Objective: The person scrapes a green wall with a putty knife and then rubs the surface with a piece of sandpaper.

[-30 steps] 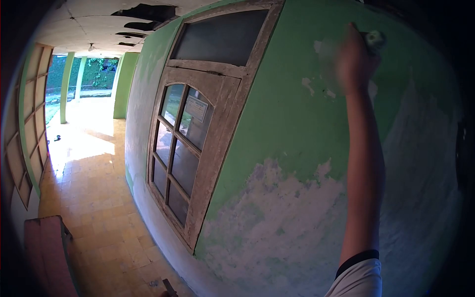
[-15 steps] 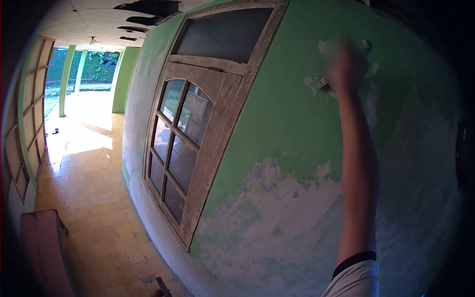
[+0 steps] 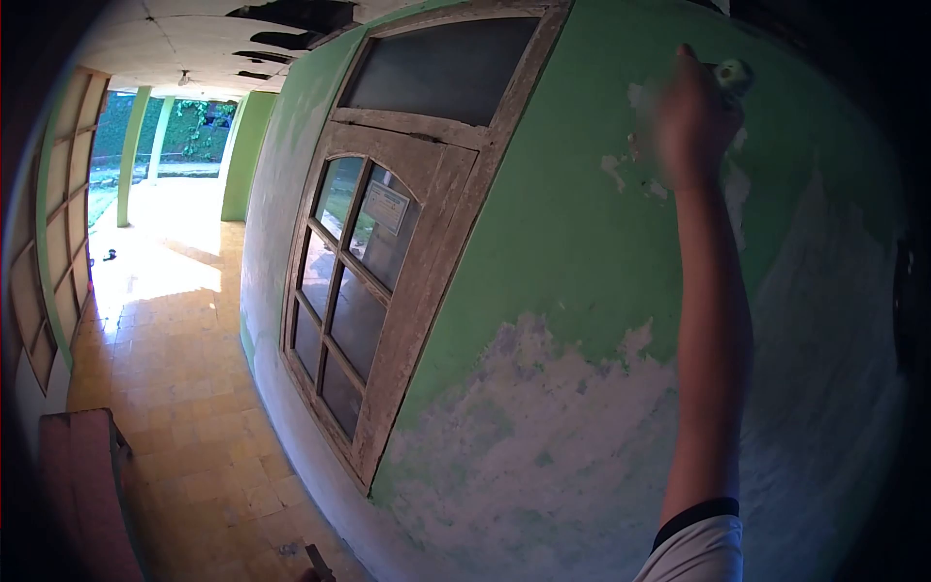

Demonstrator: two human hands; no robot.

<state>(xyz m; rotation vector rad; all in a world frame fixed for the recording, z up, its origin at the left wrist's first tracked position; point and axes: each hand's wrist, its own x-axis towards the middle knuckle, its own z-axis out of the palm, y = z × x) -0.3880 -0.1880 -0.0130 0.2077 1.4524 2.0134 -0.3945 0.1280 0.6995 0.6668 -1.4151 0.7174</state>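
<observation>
My right hand (image 3: 696,126) is raised high against the green wall (image 3: 572,223), fingers closed round a scraper (image 3: 732,76). The tool's rounded, pale green handle end sticks out to the right of the fist. Its blade side is hidden or smeared by motion. Small bare patches in the paint lie left of and below the hand. At the bottom edge, a narrow dark brown object (image 3: 318,561) pokes into view. Just below it shows a sliver of what looks like my left hand (image 3: 309,576), apparently closed on it; most of that hand is out of frame.
A weathered wooden window frame (image 3: 441,209) with glass panes is set in the wall. Lower down, a broad pale area (image 3: 543,436) has lost its green paint. A reddish bench (image 3: 82,485) stands at lower left on the yellow tiled floor (image 3: 184,417). The ceiling has dark holes.
My right hand has shifted slightly right and down along the wall. The handle end now shows more, while the metal edge seen at the left before is no longer clear.
</observation>
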